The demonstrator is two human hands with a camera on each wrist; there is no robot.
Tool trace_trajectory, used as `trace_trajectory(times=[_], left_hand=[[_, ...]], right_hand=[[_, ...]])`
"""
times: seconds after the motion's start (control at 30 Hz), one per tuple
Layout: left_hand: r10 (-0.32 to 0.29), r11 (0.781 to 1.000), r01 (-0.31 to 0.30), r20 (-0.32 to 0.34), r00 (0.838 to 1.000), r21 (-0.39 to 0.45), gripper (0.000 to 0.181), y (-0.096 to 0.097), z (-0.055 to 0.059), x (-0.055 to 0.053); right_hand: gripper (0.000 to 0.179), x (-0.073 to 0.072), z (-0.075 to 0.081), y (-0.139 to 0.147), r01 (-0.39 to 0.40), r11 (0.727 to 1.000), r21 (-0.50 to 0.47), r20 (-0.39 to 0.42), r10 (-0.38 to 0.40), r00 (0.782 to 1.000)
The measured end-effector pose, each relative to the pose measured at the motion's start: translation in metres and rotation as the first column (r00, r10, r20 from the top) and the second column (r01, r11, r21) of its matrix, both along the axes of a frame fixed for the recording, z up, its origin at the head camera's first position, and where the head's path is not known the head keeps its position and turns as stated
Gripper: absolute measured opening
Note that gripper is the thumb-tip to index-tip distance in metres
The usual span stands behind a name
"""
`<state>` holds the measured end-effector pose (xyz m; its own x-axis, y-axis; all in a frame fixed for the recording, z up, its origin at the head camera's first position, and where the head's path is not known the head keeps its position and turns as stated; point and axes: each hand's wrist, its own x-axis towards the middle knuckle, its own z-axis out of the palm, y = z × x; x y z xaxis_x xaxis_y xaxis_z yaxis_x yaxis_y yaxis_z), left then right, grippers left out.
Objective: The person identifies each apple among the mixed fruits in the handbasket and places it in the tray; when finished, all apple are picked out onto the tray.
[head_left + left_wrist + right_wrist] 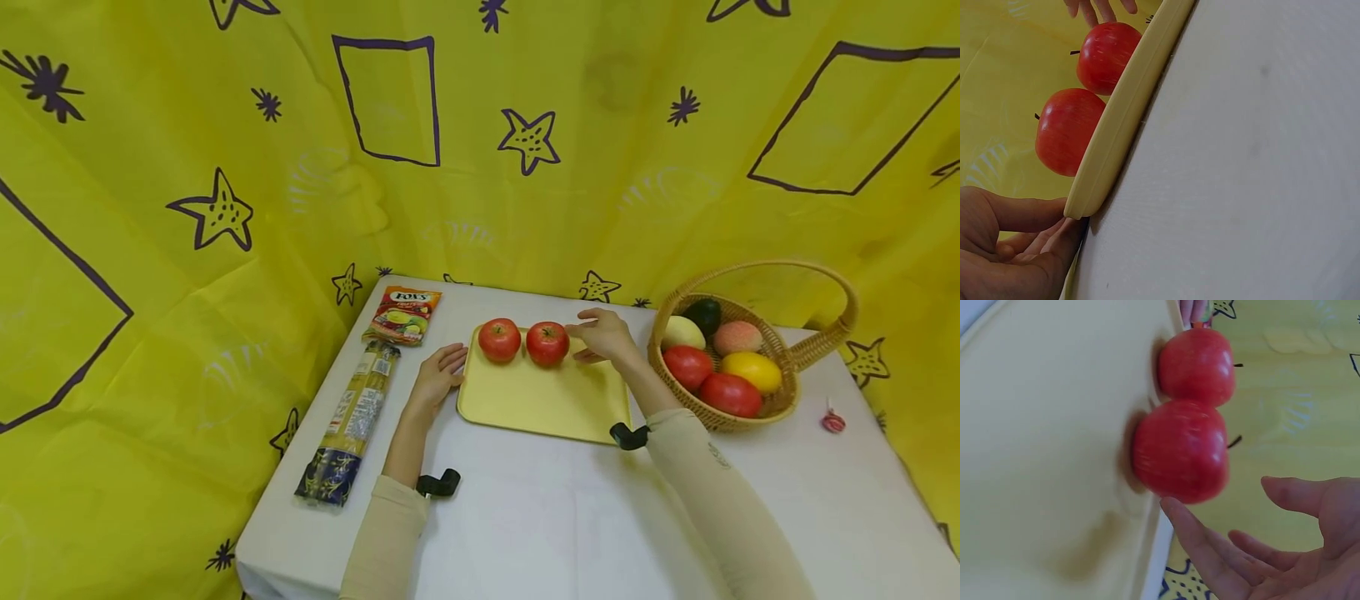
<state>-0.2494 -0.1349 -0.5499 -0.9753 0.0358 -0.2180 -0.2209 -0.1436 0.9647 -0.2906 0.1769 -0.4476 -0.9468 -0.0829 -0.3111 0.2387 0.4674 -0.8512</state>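
Two red apples, the left apple (pixel 499 340) and the right apple (pixel 547 343), stand side by side along the far edge of a pale yellow tray (pixel 540 404). At the tray's left edge is my left hand (pixel 437 377); in the left wrist view its thumb (pixel 1035 214) touches the rim, with the other fingers partly hidden below. My right hand (pixel 606 335) is beside the right apple, fingers spread. In the right wrist view, one fingertip (pixel 1172 506) lies at that apple's side, touching or almost touching, and the thumb is apart from it.
A wicker basket (pixel 821 346) of assorted fruit and vegetables stands to the right, with a wrapped lollipop (pixel 832 421) beyond it. Left of the tray lie an orange FOX'S candy bag (pixel 402 317) and a long pasta packet (pixel 352 425). Yellow patterned curtain (pixel 465 208) surrounds the white table (pixel 525 517).
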Motion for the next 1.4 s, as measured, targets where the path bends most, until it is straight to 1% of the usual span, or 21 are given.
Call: trace_trajectory(times=[0.13,0.27,0.4,0.53,0.6,0.73,0.9,1.03,1.17,1.27,1.4], left_hand=[[0.001,1.0,-0.001,-0.004,1.0,0.007,0.067,-0.001,-0.001,-0.001],[0.006,1.0,-0.006,-0.004,1.0,0.002,0.067,-0.002,-0.001,-0.001],[0.0,1.0,0.0,-0.001,1.0,0.008,0.067,0.001,-0.001,0.0],[-0.01,1.0,0.01,-0.014,1.0,0.011,0.068,0.002,-0.001,-0.001],[-0.009,1.0,0.009,-0.017,1.0,0.01,0.068,0.003,0.0,-0.002],[-0.004,1.0,0.004,-0.011,1.0,0.009,0.068,0.001,0.0,-0.001],[0.004,1.0,-0.004,0.008,1.0,0.004,0.068,0.0,0.001,0.0],[0.013,1.0,-0.013,0.002,1.0,0.008,0.067,0.0,0.001,0.0],[0.013,1.0,-0.013,0.001,1.0,0.009,0.067,0.0,0.001,0.001],[0.009,1.0,-0.009,0.005,1.0,0.007,0.068,0.0,0.001,0.002],[0.002,1.0,-0.002,-0.002,1.0,0.008,0.069,0.001,0.001,0.002]], right_hand=[[0.052,0.007,0.014,0.011,-0.004,1.0,0.016,-0.031,0.005,1.0],[0.047,0.015,0.026,0.023,-0.037,0.999,0.03,-0.055,0.038,0.998],[0.045,0.026,0.039,0.039,-0.057,0.995,0.078,-0.087,0.064,0.994],[0.045,0.04,0.054,0.056,-0.065,0.99,0.127,-0.129,0.082,0.988],[0.047,0.044,0.059,0.066,-0.065,0.986,0.152,-0.138,0.086,0.987],[0.05,0.049,0.063,0.085,-0.064,0.984,0.169,-0.158,0.091,0.983],[0.054,0.05,0.062,0.107,-0.077,0.989,0.127,-0.127,0.093,0.988],[0.058,0.05,0.068,0.122,-0.11,0.983,0.144,-0.101,0.125,0.987],[0.058,0.049,0.077,0.139,-0.154,0.964,0.215,-0.061,0.171,0.983],[0.058,0.047,0.08,0.155,-0.191,0.948,0.256,-0.028,0.205,0.978],[0.062,0.044,0.081,0.173,-0.224,0.935,0.275,0.009,0.23,0.973]])
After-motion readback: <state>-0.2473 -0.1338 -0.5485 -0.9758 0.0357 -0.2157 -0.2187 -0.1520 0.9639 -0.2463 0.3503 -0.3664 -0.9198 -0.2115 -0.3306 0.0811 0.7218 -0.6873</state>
